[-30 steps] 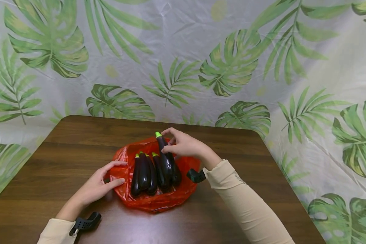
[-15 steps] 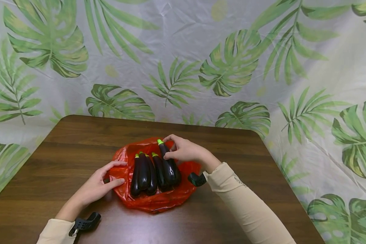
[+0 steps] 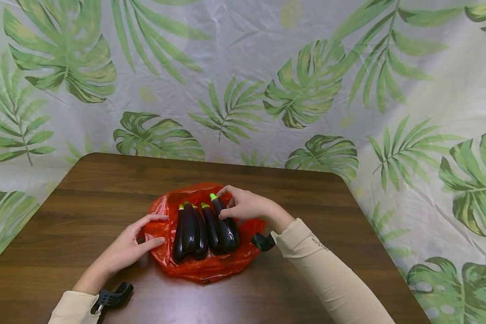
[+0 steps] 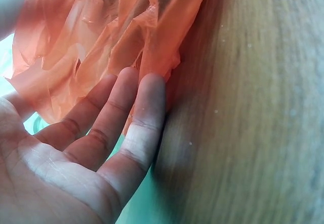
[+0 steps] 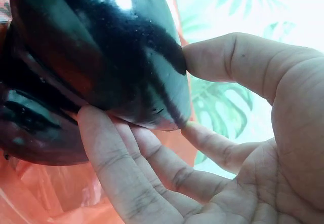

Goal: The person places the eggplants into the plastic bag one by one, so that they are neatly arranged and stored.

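Note:
Several glossy dark purple eggplants (image 3: 191, 234) with bright green stem ends lie side by side in a red plastic bag (image 3: 186, 270), which is spread open in the head view. At the right of the row, my right hand (image 3: 249, 209) holds one eggplant (image 3: 230, 236) near its stem end, thumb on one side and fingers on the other. The right wrist view shows the thumb (image 5: 228, 59) against its shiny skin, with the fingers beneath. My left hand (image 3: 129, 247) rests at the bag's left side. Its extended fingers (image 4: 150, 100) touch the crinkled plastic.
A dark brown wooden table (image 3: 117, 180) bears the bag near its middle. Behind and beside it hangs a pale curtain (image 3: 243, 54) printed with green leaves. Black camera mounts (image 3: 112, 297) are strapped to both wrists.
My right hand has lowered the eggplant it holds towards the front of the bag, laying it down beside the others. The left hand has stayed in place.

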Tool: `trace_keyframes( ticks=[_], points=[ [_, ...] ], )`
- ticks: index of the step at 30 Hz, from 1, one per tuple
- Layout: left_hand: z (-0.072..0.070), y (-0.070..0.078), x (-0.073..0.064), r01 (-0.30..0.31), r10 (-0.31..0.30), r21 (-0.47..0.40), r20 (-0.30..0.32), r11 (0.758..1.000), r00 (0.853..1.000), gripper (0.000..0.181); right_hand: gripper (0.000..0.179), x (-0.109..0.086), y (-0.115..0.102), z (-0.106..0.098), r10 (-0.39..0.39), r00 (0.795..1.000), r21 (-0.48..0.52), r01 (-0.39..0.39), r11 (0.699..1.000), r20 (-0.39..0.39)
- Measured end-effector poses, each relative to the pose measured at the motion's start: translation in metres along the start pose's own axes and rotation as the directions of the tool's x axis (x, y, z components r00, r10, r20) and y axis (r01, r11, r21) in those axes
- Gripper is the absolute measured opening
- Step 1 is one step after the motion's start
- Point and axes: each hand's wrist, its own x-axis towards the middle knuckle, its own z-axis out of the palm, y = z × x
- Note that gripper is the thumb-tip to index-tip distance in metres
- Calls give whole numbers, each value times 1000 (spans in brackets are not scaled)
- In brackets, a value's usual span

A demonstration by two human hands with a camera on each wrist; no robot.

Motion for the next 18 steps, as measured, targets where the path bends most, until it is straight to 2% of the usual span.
trace_keyframes(
  ticks=[5,13,18],
  points=[
    [0,0,0,-1,1,-1,2,1000,1000,50,58,1,-1,3,10,1000,-21,-10,1000,-5],
    [0,-1,0,-13,13,-7,0,1000,1000,49,59,13,-3,4,39,999,-61,-40,997,-16],
    [0,0,0,-5,5,2,0,1000,1000,49,59,23,-2,5,72,997,-29,-73,997,-9]
  ],
)
